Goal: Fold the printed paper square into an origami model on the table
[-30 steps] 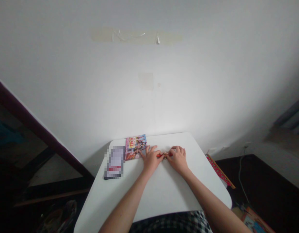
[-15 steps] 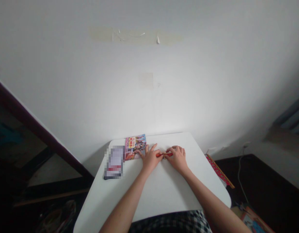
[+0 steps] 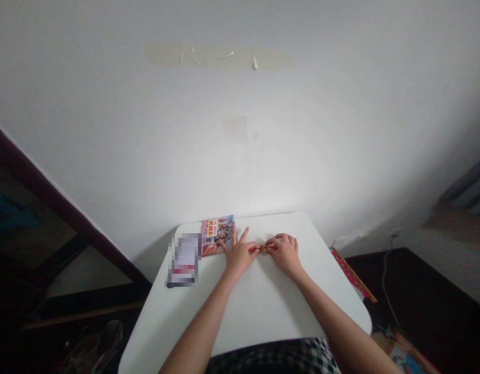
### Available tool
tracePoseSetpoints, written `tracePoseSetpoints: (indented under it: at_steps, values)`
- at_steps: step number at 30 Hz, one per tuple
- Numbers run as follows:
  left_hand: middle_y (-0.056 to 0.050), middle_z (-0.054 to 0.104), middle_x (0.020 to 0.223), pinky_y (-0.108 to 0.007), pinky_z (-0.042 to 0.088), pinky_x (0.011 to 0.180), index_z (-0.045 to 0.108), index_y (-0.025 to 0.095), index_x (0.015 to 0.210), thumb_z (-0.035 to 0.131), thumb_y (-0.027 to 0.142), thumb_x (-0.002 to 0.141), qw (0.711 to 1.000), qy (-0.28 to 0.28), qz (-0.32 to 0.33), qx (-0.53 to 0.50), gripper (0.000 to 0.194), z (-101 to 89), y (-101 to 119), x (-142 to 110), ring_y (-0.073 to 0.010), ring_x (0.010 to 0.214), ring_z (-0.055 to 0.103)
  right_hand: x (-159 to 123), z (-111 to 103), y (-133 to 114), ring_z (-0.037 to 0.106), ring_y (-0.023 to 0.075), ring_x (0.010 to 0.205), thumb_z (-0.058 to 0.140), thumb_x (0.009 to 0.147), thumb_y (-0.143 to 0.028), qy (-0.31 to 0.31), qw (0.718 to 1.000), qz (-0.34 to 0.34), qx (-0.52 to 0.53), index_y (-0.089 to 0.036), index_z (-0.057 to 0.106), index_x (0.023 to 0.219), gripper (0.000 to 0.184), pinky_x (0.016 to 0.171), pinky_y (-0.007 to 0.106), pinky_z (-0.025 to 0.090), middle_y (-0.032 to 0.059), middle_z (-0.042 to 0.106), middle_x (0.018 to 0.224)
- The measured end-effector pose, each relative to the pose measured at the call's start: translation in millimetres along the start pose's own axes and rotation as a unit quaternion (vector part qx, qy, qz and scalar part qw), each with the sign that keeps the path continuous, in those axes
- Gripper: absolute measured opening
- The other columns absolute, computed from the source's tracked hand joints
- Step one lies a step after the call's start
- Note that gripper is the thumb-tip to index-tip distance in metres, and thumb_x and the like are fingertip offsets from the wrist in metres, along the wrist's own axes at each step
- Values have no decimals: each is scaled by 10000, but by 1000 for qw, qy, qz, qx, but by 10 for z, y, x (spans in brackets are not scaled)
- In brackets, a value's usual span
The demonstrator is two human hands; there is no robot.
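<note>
Over the white table, both my hands hold a small red piece with a gold-brown, patterned middle (image 3: 263,250); it looks twisted at both ends, but its kind is too small to make out. My left hand (image 3: 238,256) pinches its left end between thumb and forefinger, with the other fingers spread toward a colourful printed leaflet (image 3: 218,231). At the right end, my right hand (image 3: 286,254) grips the piece with bent fingertips. The leaflet lies flat, partly under my left fingers.
A blurred-out phone-like slab (image 3: 184,259) lies left of the leaflet on the white table (image 3: 263,306). The far edge of the table meets a white wall (image 3: 271,171). To the right are a red patterned item (image 3: 351,274) and a cable (image 3: 384,275).
My left hand has shifted slightly left and the piece's patterned middle has turned a little between my fingers. My right hand stays almost in place.
</note>
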State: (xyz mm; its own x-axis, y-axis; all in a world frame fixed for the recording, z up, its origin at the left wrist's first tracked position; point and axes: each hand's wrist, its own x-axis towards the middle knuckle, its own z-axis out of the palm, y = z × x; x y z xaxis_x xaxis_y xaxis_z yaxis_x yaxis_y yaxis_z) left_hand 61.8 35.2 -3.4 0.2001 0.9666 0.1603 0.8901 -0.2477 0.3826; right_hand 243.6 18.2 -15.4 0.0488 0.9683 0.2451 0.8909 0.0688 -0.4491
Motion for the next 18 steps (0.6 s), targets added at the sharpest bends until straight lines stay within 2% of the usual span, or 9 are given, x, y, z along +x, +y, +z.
tracePoseSetpoints:
  at_steps: [7, 18]
  values:
    - [120, 234, 1641, -841, -95, 1029, 749, 443, 972, 631, 393, 860, 1000, 6, 11, 6, 170, 16, -9, -14, -410, 1531, -5, 62, -63, 51, 419, 251, 1233, 654, 882, -326, -43, 999, 7, 16, -431, 739, 1039, 208, 1061, 428, 290, 10, 575, 1235]
    - [131, 197, 1649, -834, -122, 1023, 741, 447, 983, 609, 374, 873, 1000, -11, 5, -1, 187, 2, -25, -23, -387, 1534, -50, 101, -91, 114, 404, 242, 1262, 620, 863, -216, -81, 996, 5, 20, -467, 719, 1110, 366, 1087, 427, 264, -2, 576, 1273]
